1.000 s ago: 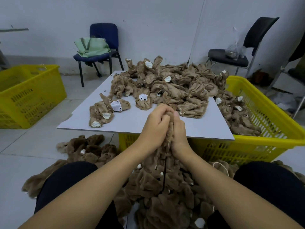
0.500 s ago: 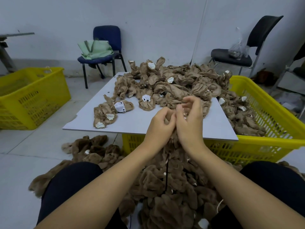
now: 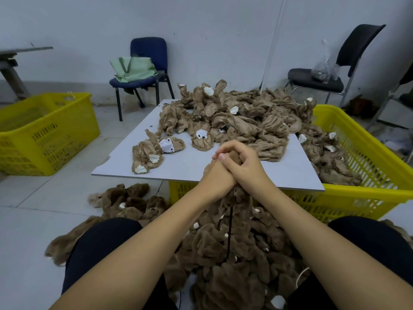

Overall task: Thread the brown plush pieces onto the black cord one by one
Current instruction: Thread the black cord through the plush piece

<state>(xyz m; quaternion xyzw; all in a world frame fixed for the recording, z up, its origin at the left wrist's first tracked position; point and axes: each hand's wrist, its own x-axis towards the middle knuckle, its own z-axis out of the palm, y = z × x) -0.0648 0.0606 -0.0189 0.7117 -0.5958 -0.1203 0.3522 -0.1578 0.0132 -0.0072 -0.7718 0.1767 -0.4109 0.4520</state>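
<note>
My left hand [image 3: 215, 175] and my right hand [image 3: 245, 163] are pressed together just above the near edge of the grey board [image 3: 178, 168]. Both grip a brown plush piece [image 3: 235, 156] at the top of the threaded string, and my right fingers curl over the left ones. Below the hands the black cord [image 3: 230, 222] runs straight down through a thick heap of threaded brown plush [image 3: 223, 271] between my knees. A big pile of loose plush pieces [image 3: 241, 117] lies on the board's far half, with a few single pieces [image 3: 147, 156] to the left.
The board rests on a yellow basket [image 3: 366, 157] that holds more plush. Another yellow crate [image 3: 44, 135] stands on the floor at left. A blue chair [image 3: 148, 48] with a green bag [image 3: 131, 68] and a black chair [image 3: 317, 82] stand by the wall.
Half a second ago my right hand was lifted with its fingers spread; it has come back down and closed over the left hand on the plush piece.
</note>
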